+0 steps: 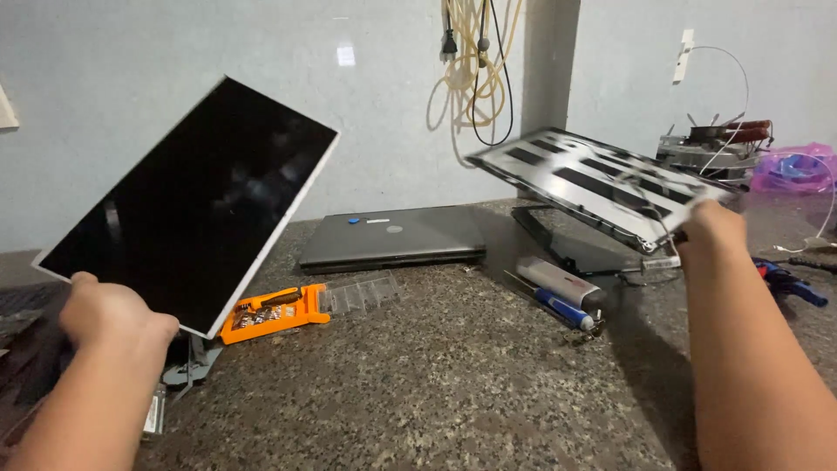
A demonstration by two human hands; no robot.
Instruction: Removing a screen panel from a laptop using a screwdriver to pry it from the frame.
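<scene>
Above the granite counter [453,366], a black screen panel [187,205] is gripped by left hand [109,314], fingers curled on its near edge; right hand [711,228], fingers hidden, grips a silver lid shell [602,183].

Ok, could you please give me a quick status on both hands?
Left hand holds black screen panel tilted. Right hand lifts silver back cover. Laptop lies between.
</scene>
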